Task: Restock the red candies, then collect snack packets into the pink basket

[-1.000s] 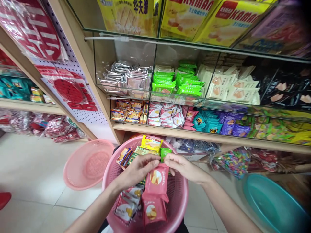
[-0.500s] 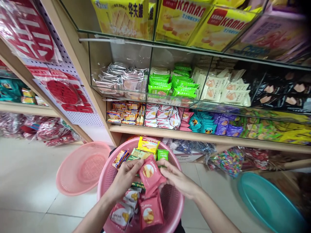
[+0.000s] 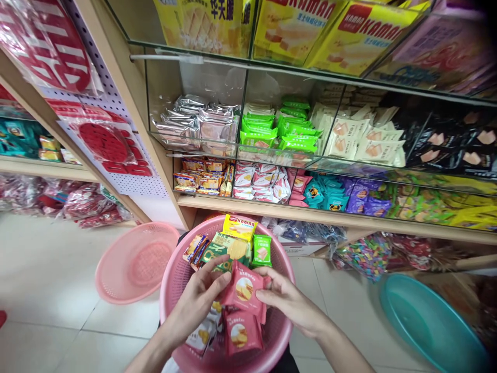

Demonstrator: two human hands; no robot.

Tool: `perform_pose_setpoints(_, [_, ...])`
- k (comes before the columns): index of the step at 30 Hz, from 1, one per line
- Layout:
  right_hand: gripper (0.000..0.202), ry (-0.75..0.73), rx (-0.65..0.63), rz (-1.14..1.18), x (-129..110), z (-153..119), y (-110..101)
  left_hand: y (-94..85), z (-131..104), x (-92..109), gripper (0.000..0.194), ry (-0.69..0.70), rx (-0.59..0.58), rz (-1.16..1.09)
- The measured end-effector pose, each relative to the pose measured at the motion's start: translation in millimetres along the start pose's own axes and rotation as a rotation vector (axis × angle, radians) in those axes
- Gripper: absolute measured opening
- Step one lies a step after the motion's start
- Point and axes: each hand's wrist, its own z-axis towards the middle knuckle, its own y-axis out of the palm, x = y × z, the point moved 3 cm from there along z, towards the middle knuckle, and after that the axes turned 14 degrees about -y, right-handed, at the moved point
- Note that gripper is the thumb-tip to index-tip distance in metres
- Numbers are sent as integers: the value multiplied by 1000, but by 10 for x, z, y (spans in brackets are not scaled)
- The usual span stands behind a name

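Note:
A pink snack packet (image 3: 244, 291) with a round biscuit picture is between my two hands, above a pink perforated basket (image 3: 167, 300). My left hand (image 3: 204, 292) has its thumb on the packet's left edge. On the right edge, my right hand (image 3: 285, 298) pinches it between thumb and fingers. Another pink packet (image 3: 244, 332) lies just below, beside white packets (image 3: 202, 334) partly covered by my left hand. Farther up in the basket are a yellow Kaman packet (image 3: 238, 227), a green biscuit packet (image 3: 223, 248), a small bright green packet (image 3: 261, 250) and orange-blue packets (image 3: 197, 249).
Shelves (image 3: 310, 207) of sorted snack packets rise in front, with glass dividers. A lighter pink basket (image 3: 106, 267) sits on the tiled floor to the left. At the right stands a teal basin (image 3: 423, 316). Bagged goods (image 3: 361, 256) lie under the lowest shelf.
My left hand has opened its fingers somewhat and shifted right and down along the pink packet. The packet has moved slightly lower right, uncovering more of the green packets. The view has shifted slightly.

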Motion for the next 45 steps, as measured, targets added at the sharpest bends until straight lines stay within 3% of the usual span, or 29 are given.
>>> perform_pose_setpoints(4, [38, 52, -169, 23, 77, -43, 19, -51, -43, -87, 56, -72, -91, 153])
perform_pose_setpoints(7, [38, 94, -264, -3, 154, -57, 43, -63, -63, -138, 39, -47, -160, 335])
perform_pose_setpoints(10, [39, 120, -298, -83, 195, -55, 63, -68, -68, -149, 30, -5, -151, 488])
perform_pose_setpoints(16, [37, 121, -241, -301, 263, -35, 75, -101, 7, -193, 18, 57, -29, 709])
perform_pose_setpoints(23, [39, 77, -145, -563, 270, -30, 58, -145, 76, -240, 20, 89, 43, 875])
perform_pose_setpoints(34, [27, 23, -59, -649, 45, -40, -7, -241, 160, -335, 26, 67, 63, 902])
perform_pose_setpoints(38, [28, -124, 146, -683, -147, 45, -358, -282, 186, -303, 32, 86, 101, 922])
perform_pose_setpoints(45, [49, -414, 805, -960, -433, 285, -1607, -374, 207, -205, 41, 118, 118, 879])
